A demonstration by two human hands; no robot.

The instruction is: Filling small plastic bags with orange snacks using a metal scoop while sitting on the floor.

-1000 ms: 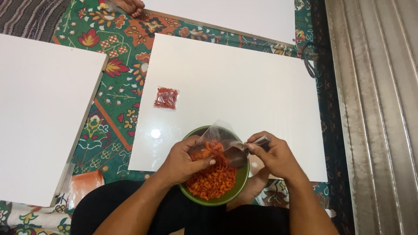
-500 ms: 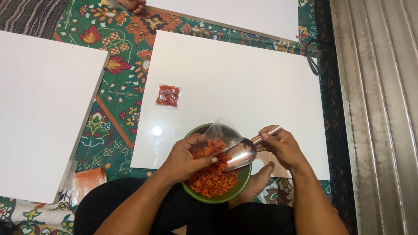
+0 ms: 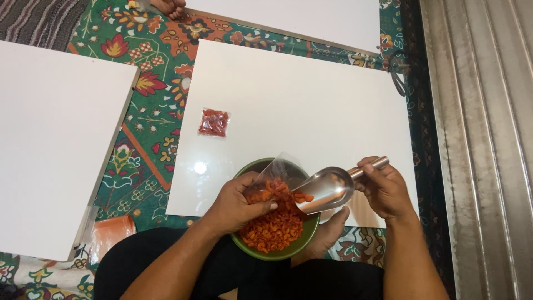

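My left hand point(image 3: 236, 204) grips a small clear plastic bag point(image 3: 273, 176) with orange snack pieces in it, held over a green bowl point(image 3: 308, 230) full of the same orange pieces point(image 3: 271, 230). My right hand point(image 3: 384, 188) holds a shiny metal scoop point(image 3: 327, 189) by its handle, the scoop's mouth pointing at the bag's opening with a few pieces at its lip. A filled, sealed packet point(image 3: 214, 123) of red-orange pieces lies on the white board point(image 3: 300, 105) further away.
A second white board point(image 3: 53, 139) lies to the left and a third point(image 3: 294, 16) beyond, all on a patterned green cloth point(image 3: 150, 139). An orange plastic wrapper point(image 3: 109, 233) sits near my left knee. Another person's foot point(image 3: 166, 8) shows at the top. A corrugated metal wall point(image 3: 483, 139) runs along the right.
My right hand has drawn the scoop back to the right, away from the bag's mouth. The left hand and bag have stayed over the bowl.
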